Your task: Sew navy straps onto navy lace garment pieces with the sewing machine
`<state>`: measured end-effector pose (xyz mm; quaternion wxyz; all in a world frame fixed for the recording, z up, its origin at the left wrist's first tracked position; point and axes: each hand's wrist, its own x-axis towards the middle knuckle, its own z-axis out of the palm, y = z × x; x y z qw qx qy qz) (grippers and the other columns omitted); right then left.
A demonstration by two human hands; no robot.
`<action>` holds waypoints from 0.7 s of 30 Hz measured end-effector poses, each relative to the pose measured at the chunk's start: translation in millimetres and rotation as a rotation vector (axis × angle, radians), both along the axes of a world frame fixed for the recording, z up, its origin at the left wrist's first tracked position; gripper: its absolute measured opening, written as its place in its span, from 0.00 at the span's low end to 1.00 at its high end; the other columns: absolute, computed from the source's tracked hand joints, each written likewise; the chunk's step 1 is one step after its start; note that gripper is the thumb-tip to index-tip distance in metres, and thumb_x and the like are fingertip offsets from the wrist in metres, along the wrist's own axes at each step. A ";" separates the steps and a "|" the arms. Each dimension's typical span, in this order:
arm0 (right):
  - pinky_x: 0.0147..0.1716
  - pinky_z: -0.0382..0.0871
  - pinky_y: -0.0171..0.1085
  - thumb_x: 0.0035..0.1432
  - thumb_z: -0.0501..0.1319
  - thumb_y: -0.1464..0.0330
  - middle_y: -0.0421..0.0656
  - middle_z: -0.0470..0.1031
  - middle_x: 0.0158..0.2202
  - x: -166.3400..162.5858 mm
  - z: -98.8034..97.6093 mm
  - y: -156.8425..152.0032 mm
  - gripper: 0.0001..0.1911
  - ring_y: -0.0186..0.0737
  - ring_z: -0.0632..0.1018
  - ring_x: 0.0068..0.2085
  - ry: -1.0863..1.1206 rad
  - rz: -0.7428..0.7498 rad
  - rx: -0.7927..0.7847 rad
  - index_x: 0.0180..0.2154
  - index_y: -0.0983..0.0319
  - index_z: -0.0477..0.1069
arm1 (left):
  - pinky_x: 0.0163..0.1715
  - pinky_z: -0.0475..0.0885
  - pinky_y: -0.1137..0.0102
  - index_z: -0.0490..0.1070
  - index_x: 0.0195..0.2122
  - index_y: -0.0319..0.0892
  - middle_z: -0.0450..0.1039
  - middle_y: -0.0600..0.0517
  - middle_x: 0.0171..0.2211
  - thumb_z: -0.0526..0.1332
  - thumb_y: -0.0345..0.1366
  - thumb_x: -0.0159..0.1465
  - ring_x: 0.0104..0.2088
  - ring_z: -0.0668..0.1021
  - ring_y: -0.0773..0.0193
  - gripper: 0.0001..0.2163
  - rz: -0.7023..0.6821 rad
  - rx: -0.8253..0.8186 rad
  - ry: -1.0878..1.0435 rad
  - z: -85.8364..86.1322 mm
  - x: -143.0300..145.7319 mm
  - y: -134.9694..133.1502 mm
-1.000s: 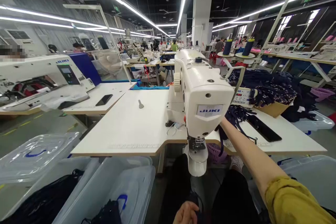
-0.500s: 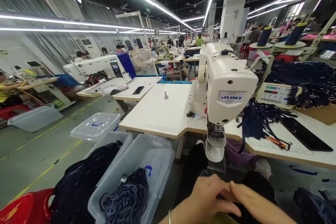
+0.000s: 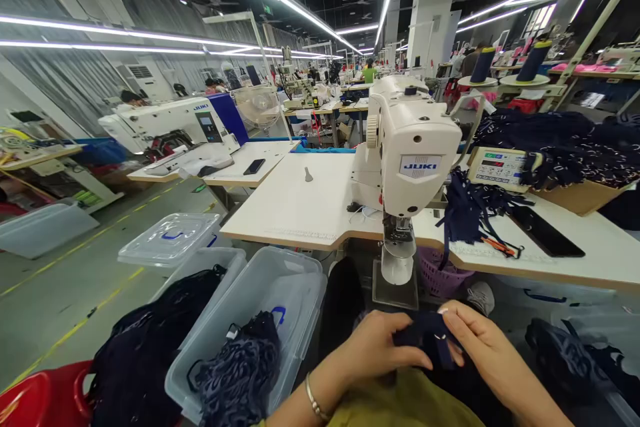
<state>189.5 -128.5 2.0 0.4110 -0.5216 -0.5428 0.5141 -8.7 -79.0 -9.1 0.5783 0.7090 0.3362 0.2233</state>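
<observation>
My left hand [image 3: 383,347] and my right hand [image 3: 483,343] meet low in front of me, over my lap. Both pinch a small piece of dark navy fabric [image 3: 425,335] between thumb and fingers. A thin bracelet sits on my left wrist. Just beyond my hands stands a white JUKI sewing machine [image 3: 413,147] on a white table [image 3: 300,207], its needle end hanging over the table's cutout. A bunch of navy straps [image 3: 467,210] lies on the table to the right of the machine head.
Clear plastic bins [image 3: 280,300] with dark fabric stand on the floor to my left, next to a red tub [image 3: 40,397]. A control panel [image 3: 497,167], a black strip [image 3: 545,230] and a cardboard box of navy pieces [image 3: 580,197] sit at right. Other machines and people are further back.
My right arm has come back from the table beside the machine to my lap. Both hands have come together and now hold a navy fabric piece. The view has swung left and down.
</observation>
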 end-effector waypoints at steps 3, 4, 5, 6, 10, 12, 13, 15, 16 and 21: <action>0.32 0.65 0.32 0.62 0.57 0.56 0.38 0.70 0.30 1.7 10.6 -4.4 0.13 0.35 0.71 0.32 -0.186 0.076 0.092 0.34 0.57 0.71 | 0.28 0.62 0.74 0.76 0.31 0.37 0.67 0.55 0.25 0.65 0.60 0.51 0.26 0.67 0.68 0.26 -0.027 -0.150 -0.145 8.7 -7.3 0.4; 0.33 0.66 0.32 0.61 0.58 0.57 0.38 0.71 0.33 0.1 12.2 -6.3 0.10 0.36 0.72 0.33 -0.220 0.080 0.095 0.38 0.56 0.71 | 0.29 0.61 0.74 0.76 0.31 0.37 0.67 0.54 0.25 0.64 0.59 0.53 0.26 0.66 0.69 0.26 -0.023 -0.160 -0.161 11.2 -9.0 0.2; 0.34 0.67 0.32 0.61 0.58 0.57 0.38 0.71 0.34 -2.2 12.7 -8.2 0.11 0.36 0.72 0.34 -0.228 0.065 0.084 0.44 0.54 0.69 | 0.28 0.61 0.74 0.77 0.33 0.37 0.67 0.54 0.25 0.64 0.58 0.54 0.26 0.66 0.69 0.25 -0.019 -0.176 -0.177 13.3 -10.7 -0.4; 0.33 0.68 0.33 0.61 0.58 0.57 0.38 0.70 0.33 -4.6 12.4 -10.2 0.15 0.36 0.72 0.33 -0.215 0.036 0.069 0.49 0.53 0.65 | 0.28 0.60 0.74 0.77 0.35 0.37 0.66 0.55 0.25 0.65 0.56 0.54 0.26 0.65 0.70 0.24 -0.016 -0.193 -0.193 15.0 -12.2 -1.1; 0.31 0.70 0.34 0.61 0.57 0.57 0.37 0.69 0.32 -7.1 8.2 -17.6 0.22 0.36 0.73 0.30 -0.237 -0.059 0.101 0.55 0.53 0.57 | 0.28 0.60 0.75 0.77 0.41 0.38 0.65 0.55 0.26 0.69 0.50 0.53 0.26 0.65 0.71 0.22 0.011 -0.207 -0.225 19.3 -17.7 -5.2; 0.33 0.70 0.34 0.59 0.60 0.58 0.40 0.72 0.38 -1.2 7.3 -21.0 0.21 0.36 0.73 0.31 -0.385 -0.077 0.156 0.53 0.52 0.62 | 0.29 0.61 0.75 0.77 0.41 0.38 0.66 0.55 0.27 0.70 0.46 0.54 0.28 0.66 0.71 0.19 0.026 -0.184 -0.227 20.7 -19.2 -7.2; 0.34 0.70 0.34 0.58 0.61 0.58 0.40 0.73 0.41 3.0 7.2 -22.4 0.19 0.36 0.74 0.32 -0.457 -0.075 0.173 0.51 0.51 0.65 | 0.29 0.61 0.75 0.77 0.42 0.39 0.66 0.55 0.28 0.70 0.44 0.55 0.28 0.66 0.71 0.17 0.034 -0.171 -0.226 21.3 -19.5 -8.0; 0.36 0.70 0.34 0.57 0.62 0.58 0.41 0.74 0.44 11.5 6.5 -24.7 0.15 0.37 0.74 0.34 -0.531 -0.016 0.170 0.47 0.51 0.71 | 0.30 0.62 0.76 0.77 0.42 0.40 0.67 0.55 0.29 0.69 0.39 0.55 0.28 0.66 0.71 0.14 0.051 -0.133 -0.211 22.6 -19.5 -9.6; 0.35 0.69 0.34 0.58 0.61 0.57 0.41 0.75 0.42 14.9 5.4 -25.3 0.13 0.38 0.74 0.34 -0.531 0.043 0.145 0.43 0.53 0.74 | 0.30 0.62 0.76 0.78 0.42 0.41 0.69 0.55 0.30 0.69 0.37 0.56 0.28 0.67 0.71 0.13 0.056 -0.112 -0.195 23.2 -19.2 -10.4; 0.36 0.71 0.39 0.61 0.50 0.46 0.43 0.78 0.30 13.2 -8.9 -22.2 0.28 0.46 0.76 0.34 -0.361 0.054 -0.097 0.28 0.59 0.78 | 0.33 0.67 0.76 0.75 0.48 0.47 0.75 0.55 0.37 0.66 0.31 0.59 0.31 0.73 0.70 0.16 0.033 -0.003 -0.102 26.9 -15.6 -12.8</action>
